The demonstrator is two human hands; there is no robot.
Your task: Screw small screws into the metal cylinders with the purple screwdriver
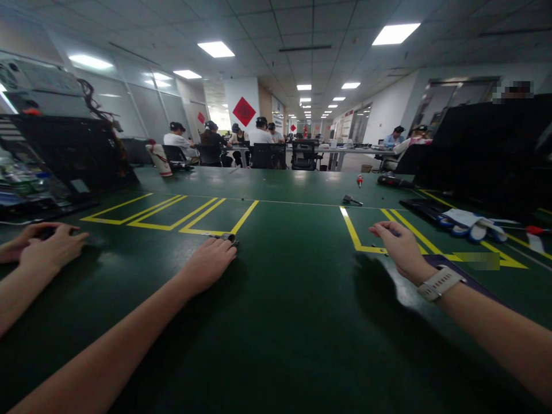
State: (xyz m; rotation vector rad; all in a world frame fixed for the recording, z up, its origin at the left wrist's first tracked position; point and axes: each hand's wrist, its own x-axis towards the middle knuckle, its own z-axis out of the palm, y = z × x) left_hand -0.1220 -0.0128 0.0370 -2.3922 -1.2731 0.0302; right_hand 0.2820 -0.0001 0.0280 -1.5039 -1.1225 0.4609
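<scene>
My left hand (211,259) is closed over a small dark metal part (228,237) at the corner of a yellow-taped outline; the fingers cover most of it. On the right, my right hand (399,247) is raised a little over the table, with a light watch strap (440,283) round its wrist. Its thumb and fingers are pinched together, and whatever they hold is too small or hidden to make out. Close by, a few tiny dark pieces (374,247) lie near the yellow tape (350,227).
Another person's hands (49,247) hold a dark object at the left. On the green table (276,322) are a small black metal piece (352,200), a red-tipped item (360,181), a dark power tool (393,181), gloves (472,223) and a white cup (160,159). Dark equipment flanks both sides.
</scene>
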